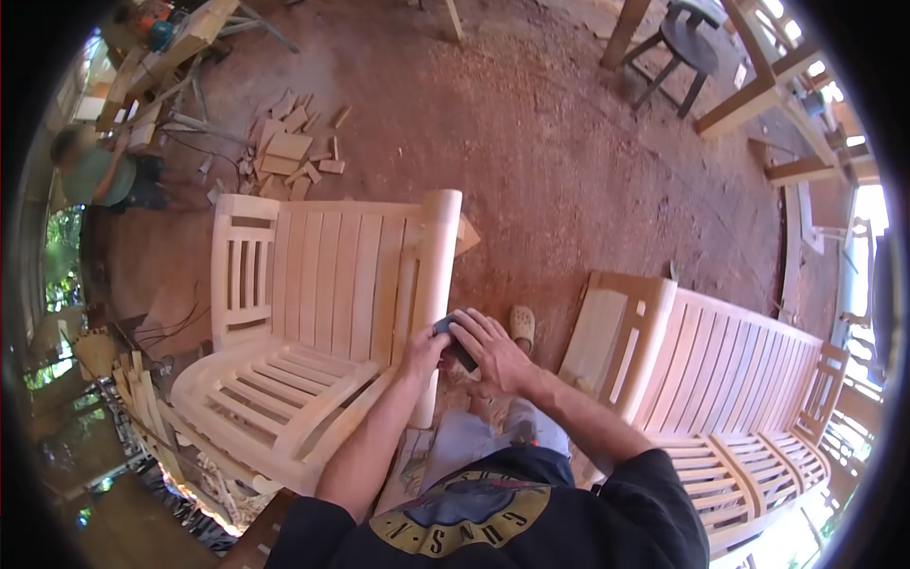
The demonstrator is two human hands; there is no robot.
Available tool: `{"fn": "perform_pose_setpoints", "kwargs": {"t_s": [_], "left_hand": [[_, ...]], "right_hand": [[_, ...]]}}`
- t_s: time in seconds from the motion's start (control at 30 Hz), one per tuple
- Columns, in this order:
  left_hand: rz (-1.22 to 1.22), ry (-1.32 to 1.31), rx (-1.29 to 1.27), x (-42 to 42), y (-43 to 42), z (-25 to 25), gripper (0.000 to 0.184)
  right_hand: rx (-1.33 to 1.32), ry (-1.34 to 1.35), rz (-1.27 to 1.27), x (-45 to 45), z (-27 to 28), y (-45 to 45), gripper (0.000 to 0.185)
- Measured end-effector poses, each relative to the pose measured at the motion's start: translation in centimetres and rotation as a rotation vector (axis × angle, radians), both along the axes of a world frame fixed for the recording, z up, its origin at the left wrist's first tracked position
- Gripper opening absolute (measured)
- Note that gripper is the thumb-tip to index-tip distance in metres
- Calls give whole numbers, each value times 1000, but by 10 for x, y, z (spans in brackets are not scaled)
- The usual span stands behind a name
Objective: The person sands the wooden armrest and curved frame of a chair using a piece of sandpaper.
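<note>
Left hand [423, 355] and right hand [497, 353] together, both clamped on small dark block [464, 357], just beside slatted chair's [332, 275] near arm. Slatted settee [716, 365] crowds right. Beyond: offcuts [287, 146] heaped on floor [531, 142], dark stool [692, 43], seated co-worker [100, 177].

Chair [322, 275] is smooth wood, armrest [438, 275] faintly shiny. Long seat [722, 365], smooth wood too. Block [464, 356] looks matt. Floor [559, 161] is rough dirt. Shirt [616, 531], matt cloth.
</note>
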State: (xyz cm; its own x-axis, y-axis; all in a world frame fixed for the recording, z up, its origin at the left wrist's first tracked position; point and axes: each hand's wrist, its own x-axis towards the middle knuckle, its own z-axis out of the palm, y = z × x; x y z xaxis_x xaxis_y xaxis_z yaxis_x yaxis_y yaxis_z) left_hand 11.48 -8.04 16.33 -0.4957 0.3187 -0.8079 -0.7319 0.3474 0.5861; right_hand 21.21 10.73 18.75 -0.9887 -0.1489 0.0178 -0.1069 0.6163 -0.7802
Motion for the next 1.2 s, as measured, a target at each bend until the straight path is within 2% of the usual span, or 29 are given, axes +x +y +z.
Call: {"fn": "perform_pose_setpoints", "kwargs": {"t_s": [0.03,0.1,0.17,0.2,0.23,0.27,0.3,0.33,0.37,0.43,0.53,0.63,0.77,0.83,0.93,1.03,1.1,1.2], "left_hand": [[-32,-18,-29,-2,8,5,15],[-91,-39,-77,-9,25,12,15],[-127,-74,-22,-17,31,9,26],[-102,-111,27,-23,34,10,29],[-78,-149,77,-28,36,8,32],[-10,-104,32,-35,34,0,42],[65,12,11,-43,31,-11,39],[114,111,-80,-52,32,-14,37],[164,214,-170,-64,31,-16,36],[240,255,-223,-85,1,-69,34],[79,367,-500,-102,-39,-147,38],[-197,423,-738,-117,-88,-230,40],[39,116,-524,-137,-84,-270,50],[244,20,-409,-127,-36,-237,56],[-17,191,-365,-119,-16,-214,67],[204,69,-225,-115,-24,-210,74],[186,104,-246,-115,-31,-216,75],[225,93,-208,-122,-62,-264,73]], "right_hand": [[65,23,47,-3,-4,4,91],[27,-30,51,-7,-26,11,88],[-57,-11,-4,-8,-52,13,82],[-289,2,-103,-10,-53,17,74],[-484,-115,-203,-12,-54,23,73],[-676,-233,-304,-14,-55,32,72],[-867,-353,-407,-16,-53,41,72],[-1107,-610,-520,-28,-21,61,73],[-1244,-615,-601,-29,-25,69,76],[-1718,-528,-730,-27,-57,69,78],[-1836,-509,-794,-27,-76,72,80],[-1827,-513,-845,-30,-98,67,81],[-1641,-478,-874,-40,-132,53,81],[-1514,-504,-899,-50,-133,45,81],[-1341,-380,-918,-73,-152,16,74],[-1188,-267,-990,-111,-161,-12,71],[-998,-265,-1021,-139,-166,-26,70],[-711,-174,-1024,-172,-152,-39,68]]}}
